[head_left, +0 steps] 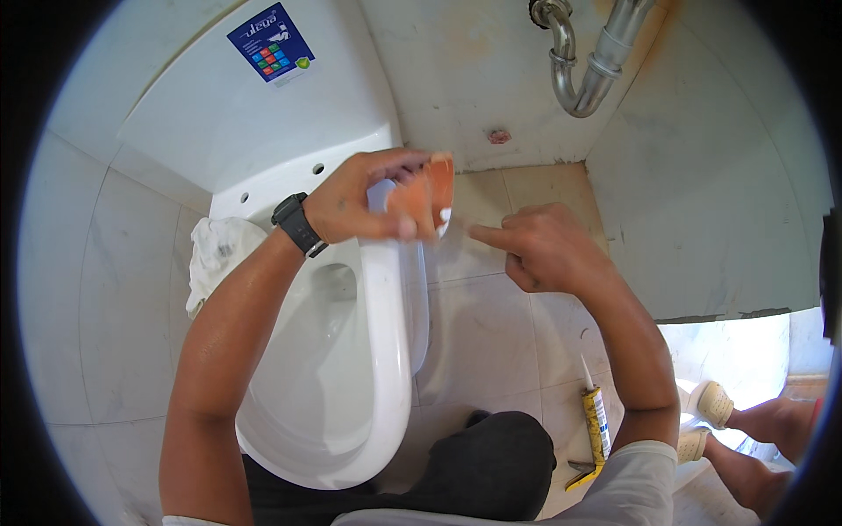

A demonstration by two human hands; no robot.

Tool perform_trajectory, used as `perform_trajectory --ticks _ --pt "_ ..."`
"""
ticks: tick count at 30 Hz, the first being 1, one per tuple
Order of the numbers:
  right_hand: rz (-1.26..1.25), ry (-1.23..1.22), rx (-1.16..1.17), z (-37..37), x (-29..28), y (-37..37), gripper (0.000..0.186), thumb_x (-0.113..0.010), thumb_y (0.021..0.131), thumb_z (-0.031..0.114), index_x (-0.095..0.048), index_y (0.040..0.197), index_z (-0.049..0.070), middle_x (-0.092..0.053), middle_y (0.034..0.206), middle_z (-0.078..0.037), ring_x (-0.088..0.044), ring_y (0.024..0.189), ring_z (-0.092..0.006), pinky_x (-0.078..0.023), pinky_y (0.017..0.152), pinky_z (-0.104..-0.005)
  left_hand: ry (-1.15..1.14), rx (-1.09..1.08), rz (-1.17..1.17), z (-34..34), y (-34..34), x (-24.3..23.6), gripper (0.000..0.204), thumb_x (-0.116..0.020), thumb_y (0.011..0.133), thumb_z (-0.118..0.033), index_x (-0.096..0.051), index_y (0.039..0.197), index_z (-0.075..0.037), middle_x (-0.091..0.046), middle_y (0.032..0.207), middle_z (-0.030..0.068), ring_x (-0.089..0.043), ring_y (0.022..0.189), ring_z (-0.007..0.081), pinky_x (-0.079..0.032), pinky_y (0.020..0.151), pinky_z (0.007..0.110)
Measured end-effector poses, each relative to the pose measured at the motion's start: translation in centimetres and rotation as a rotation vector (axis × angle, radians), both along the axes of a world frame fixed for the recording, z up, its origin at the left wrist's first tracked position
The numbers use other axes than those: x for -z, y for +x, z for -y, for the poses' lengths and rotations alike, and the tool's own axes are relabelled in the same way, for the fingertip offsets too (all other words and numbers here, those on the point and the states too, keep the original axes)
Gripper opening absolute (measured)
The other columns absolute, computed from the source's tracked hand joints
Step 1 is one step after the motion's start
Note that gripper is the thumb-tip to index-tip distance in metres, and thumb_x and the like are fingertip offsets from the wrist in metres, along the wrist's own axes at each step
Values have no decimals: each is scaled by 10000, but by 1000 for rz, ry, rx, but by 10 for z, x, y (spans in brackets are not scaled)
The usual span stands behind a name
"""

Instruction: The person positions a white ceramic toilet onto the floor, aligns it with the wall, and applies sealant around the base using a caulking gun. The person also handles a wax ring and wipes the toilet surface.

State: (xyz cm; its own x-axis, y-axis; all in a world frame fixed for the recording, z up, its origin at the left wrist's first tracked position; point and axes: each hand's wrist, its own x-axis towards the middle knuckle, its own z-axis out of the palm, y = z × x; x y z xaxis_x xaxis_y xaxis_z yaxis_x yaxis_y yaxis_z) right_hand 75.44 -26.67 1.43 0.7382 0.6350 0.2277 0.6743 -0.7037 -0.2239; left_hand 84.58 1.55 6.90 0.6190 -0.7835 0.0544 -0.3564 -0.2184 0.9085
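My left hand (364,197), with a black watch on its wrist, grips a curved orange piece (441,180) that looks like a short pipe section. White paste (445,216) sits on its lower right edge. Both are above the right rim of a white toilet bowl (386,351) that has no seat on it. To the right of the orange piece, my right hand (548,250) points its index finger toward the paste, a small gap apart. Its other fingers are curled, and nothing shows in them. Motion blurs the left fingertips.
A yellow caulking gun (596,430) with a white nozzle lies on the tiled floor at lower right. A white cloth (219,259) is left of the bowl. A metal drain pipe (579,79) hangs at the far wall. Another person's shoes (715,405) are at the right.
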Motion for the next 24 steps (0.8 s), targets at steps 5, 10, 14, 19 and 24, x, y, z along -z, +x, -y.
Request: perform_trajectory --ticks 5,10,14,19,24 --pt "-470 334 113 8 -3 1 720 -621 680 -42 -541 1367 156 -443 600 -1 -439 532 -145 -376 530 -276 -46 -31 -33 2 0 0 941 -798 638 -437 -488 1390 36 -636 1143 115 -590 1050 209 -439 972 356" --pt "-761 1127 -70 -20 22 4 660 -632 744 -48 -564 1367 158 -423 704 58 -403 612 -52 -361 585 -211 -34 -24 -54 3 -1 -1 920 -785 647 -438 -496 1385 30 -643 1117 114 -597 1037 207 -469 926 353" --pt "-681 1082 -50 -30 33 14 650 -616 759 -55 -572 1372 156 -445 693 52 -427 621 -47 -383 597 -209 10 -51 -185 4 -3 -10 907 -784 646 -434 -506 1373 33 -641 1113 109 -598 1018 199 -473 912 341" --pt "-338 275 379 -14 20 23 564 -664 746 117 -628 1307 161 -524 623 -54 -514 558 -199 -474 605 -316 -24 -64 -192 2 1 -11 764 -766 713 -422 -568 1293 34 -660 1093 105 -606 1014 182 -454 931 317" --pt "-11 442 296 -20 20 9 569 -683 749 159 -618 1315 159 -564 719 -83 -522 591 -220 -472 606 -362 -52 157 -290 3 10 -2 653 -787 766 -434 -611 1210 11 -659 1058 98 -613 1002 183 -463 920 315"
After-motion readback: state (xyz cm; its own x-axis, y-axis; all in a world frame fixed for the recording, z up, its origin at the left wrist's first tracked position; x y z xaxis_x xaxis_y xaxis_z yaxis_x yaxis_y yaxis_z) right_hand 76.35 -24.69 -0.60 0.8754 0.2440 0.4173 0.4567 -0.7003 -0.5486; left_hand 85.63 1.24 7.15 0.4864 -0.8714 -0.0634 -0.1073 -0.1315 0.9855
